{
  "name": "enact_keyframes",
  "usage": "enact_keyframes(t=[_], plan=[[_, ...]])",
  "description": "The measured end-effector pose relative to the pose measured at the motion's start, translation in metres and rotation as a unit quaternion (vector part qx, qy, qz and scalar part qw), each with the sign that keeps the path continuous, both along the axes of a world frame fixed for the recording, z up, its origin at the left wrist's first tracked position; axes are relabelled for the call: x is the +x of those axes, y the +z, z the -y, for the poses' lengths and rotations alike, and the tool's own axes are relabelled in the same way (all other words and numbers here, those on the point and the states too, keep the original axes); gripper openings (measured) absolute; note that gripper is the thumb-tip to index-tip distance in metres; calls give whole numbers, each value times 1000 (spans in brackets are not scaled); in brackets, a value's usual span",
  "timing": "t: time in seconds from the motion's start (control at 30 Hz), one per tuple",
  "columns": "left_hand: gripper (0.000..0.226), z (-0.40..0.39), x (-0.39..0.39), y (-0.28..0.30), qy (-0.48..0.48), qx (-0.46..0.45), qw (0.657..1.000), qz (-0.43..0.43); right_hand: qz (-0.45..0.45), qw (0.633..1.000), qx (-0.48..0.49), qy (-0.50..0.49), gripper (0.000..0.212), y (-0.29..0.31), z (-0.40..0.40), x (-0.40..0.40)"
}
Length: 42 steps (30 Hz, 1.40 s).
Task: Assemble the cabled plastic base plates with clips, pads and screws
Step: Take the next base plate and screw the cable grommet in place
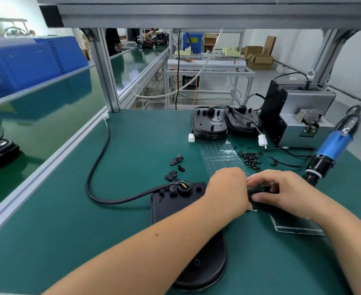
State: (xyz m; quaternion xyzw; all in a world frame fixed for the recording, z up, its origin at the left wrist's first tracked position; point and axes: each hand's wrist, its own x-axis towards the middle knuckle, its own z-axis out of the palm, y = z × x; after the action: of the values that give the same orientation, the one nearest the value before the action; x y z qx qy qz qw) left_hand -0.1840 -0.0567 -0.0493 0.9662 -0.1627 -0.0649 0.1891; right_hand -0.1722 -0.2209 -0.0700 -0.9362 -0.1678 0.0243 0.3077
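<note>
While both forearms reach over the green work mat (pixel 54 220), the two hands meet on a clear plastic strip (pixel 222 156) that runs from the far base plates toward the person. The left hand (pixel 228 190) lies with its back to the camera, so its fingertips are hidden; I cannot tell if they pinch something or only press. The right hand (pixel 279 192) has its fingers curled, and thumb and fingers seem to pinch a small dark piece on the strip, just beside the left hand. What this piece is I cannot tell; it is too much covered.

A black base plate (pixel 171 207) lies under the left forearm, to the left of the grip and touching nothing of the right hand. Its thick black cable (pixel 96 167) goes out from the far corner and loops away over the mat to the back edge. Small black clips (pixel 175 165) lie scattered just beyond this plate. A heap of black screws (pixel 249 159) lies on the right side of the strip, near the right hand. Two more base plates (pixel 226 123) with white connectors (pixel 262 140) stand at the far end of the strip. A blue electric screwdriver (pixel 334 145) hangs tilted at the right, next to a grey metal machine (pixel 303 120).
</note>
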Motion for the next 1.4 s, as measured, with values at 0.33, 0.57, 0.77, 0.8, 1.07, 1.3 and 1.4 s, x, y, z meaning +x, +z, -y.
enact_keyframes(t=[0.33,0.57,0.77,0.8,1.07,1.3,1.4], plan=[[38,-15,9,0,32,-119,992,-33,31,997,56,-35,29,0,-2,-8],[28,-14,7,-2,32,-114,993,-10,86,995,48,-35,25,2,-13,-13],[22,-12,8,-3,28,-99,995,-16,112,991,18,-72,11,2,-18,-18],[22,-11,8,-2,26,-93,995,-21,115,990,16,-76,10,2,-18,-19],[28,-12,12,3,9,-66,997,-43,144,985,37,-86,12,1,-23,-23],[27,-11,9,9,10,-58,996,-66,122,987,50,-96,17,2,-24,-22],[28,-10,8,9,18,-60,995,-76,118,988,31,-99,21,3,-23,-23]])
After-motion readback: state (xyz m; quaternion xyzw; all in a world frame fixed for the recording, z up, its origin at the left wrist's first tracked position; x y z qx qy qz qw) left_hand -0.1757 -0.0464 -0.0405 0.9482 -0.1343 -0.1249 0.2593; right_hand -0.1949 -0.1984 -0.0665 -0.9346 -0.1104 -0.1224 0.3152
